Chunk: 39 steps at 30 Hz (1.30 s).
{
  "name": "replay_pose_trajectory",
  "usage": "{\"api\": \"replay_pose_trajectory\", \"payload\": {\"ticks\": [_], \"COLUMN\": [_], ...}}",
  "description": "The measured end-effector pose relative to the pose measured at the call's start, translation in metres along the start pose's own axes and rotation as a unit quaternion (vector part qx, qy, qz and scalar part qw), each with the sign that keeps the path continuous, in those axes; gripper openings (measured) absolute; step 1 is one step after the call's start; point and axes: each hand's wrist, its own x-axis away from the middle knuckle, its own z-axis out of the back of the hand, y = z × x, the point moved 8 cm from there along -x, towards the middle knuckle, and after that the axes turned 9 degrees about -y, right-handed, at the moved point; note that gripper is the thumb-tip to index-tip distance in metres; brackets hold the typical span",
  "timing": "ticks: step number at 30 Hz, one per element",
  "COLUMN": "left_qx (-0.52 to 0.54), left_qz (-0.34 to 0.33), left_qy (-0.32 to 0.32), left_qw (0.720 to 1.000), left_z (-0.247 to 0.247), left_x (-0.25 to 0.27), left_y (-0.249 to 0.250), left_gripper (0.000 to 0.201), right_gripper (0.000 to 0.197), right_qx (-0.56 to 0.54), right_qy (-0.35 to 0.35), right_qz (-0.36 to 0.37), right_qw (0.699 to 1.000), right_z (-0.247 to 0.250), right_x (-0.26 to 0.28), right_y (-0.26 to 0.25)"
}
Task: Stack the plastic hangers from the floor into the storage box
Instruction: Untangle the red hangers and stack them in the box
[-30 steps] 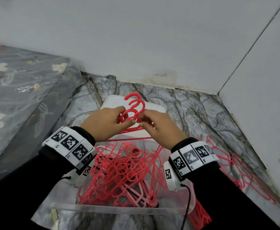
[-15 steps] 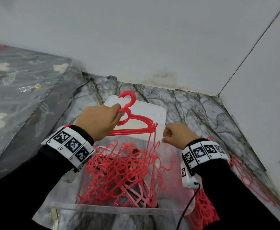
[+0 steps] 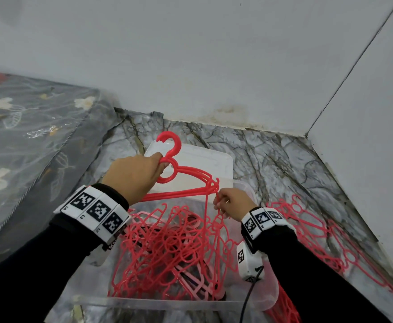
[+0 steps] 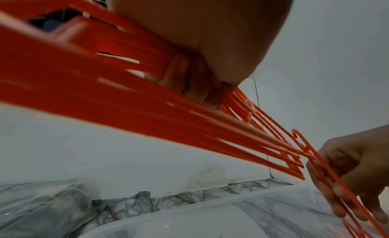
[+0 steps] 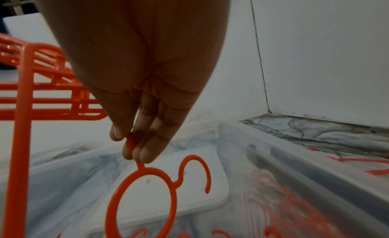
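Left grip: left hand (image 3: 133,177) curled round the neck of a bunch of red hangers (image 3: 186,183), fingers through the ring below the hook; bunch held level above the storage box (image 3: 256,297).
Left grip, wrist view: fingers (image 4: 189,78) wrapped over several stacked red bars, which fan out toward the right hand (image 4: 353,171).
Right grip: right hand (image 3: 234,202) pinches one single hanger (image 3: 207,220), thin and hanging down into the box, just beside the right-hand tip of the held bunch.
Right grip, wrist view: thumb and fingertips (image 5: 145,153) closed on the thin stem just above that hanger's ring (image 5: 141,200); its hook curls off to the right of the ring.
Box contents: tangled heap of hangers (image 3: 167,252), red with some paler pink ones, piled inside the clear box, below both hands.
Lid: white lid (image 3: 209,159) flat on the floor, touching or just past the box's far edge; cannot tell which.
Loose hangers: more red hangers (image 3: 307,234) lying on the floor to the right of the box, near the right wall.
Floor: grey marble-pattern sheet (image 3: 272,155) under the box.
Left of box: dark floral mattress (image 3: 28,141) wrapped in clear plastic.
Beyond box: white walls (image 3: 214,54) meeting in a corner.
Wrists: both carry white bands with black square markers, over black sleeves.
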Motion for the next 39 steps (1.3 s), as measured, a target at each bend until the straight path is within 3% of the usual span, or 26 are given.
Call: {"api": "replay_pose_trajectory", "payload": {"ticks": [8,12,18,22,27,31,36,39], "left_qx": [0.114,0.105,0.088,0.088,0.075,0.104,0.137,0.073], "left_qz": [0.000,-0.017,0.002,0.020,-0.004,-0.020,0.013,0.015], "left_qy": [-0.025,-0.055,-0.067,-0.110,-0.138,-0.144,-0.150,-0.183], "left_qw": [0.993,0.993,0.994,0.990,0.988,0.984,0.979,0.980], "left_z": [0.006,0.000,0.000,-0.010,-0.017,-0.015,-0.022,-0.030], "left_x": [-0.001,0.000,0.000,-0.001,0.000,0.000,-0.003,0.002], "left_y": [-0.010,-0.004,-0.010,-0.012,-0.006,-0.006,-0.016,-0.021], "left_gripper": [0.042,0.040,0.041,0.041,0.031,0.024,0.025,0.022], "right_gripper": [0.023,0.020,0.022,0.021,0.015,0.014,0.022,0.019], "right_qx": [0.002,0.047,0.033,0.056,0.130,0.114,0.075,0.034], "right_qy": [0.026,0.005,0.017,-0.006,-0.048,-0.039,-0.012,0.021], "right_qz": [0.039,0.043,0.051,0.065,0.083,0.089,0.093,0.092], "right_qw": [0.999,0.998,0.998,0.996,0.987,0.989,0.993,0.995], "right_z": [0.024,0.014,0.015,0.008,-0.007,-0.006,-0.002,0.011], "right_x": [0.004,0.003,0.000,0.000,0.001,0.001,-0.001,0.001], "right_y": [-0.016,-0.017,-0.018,-0.020,-0.028,-0.030,-0.031,-0.025]}}
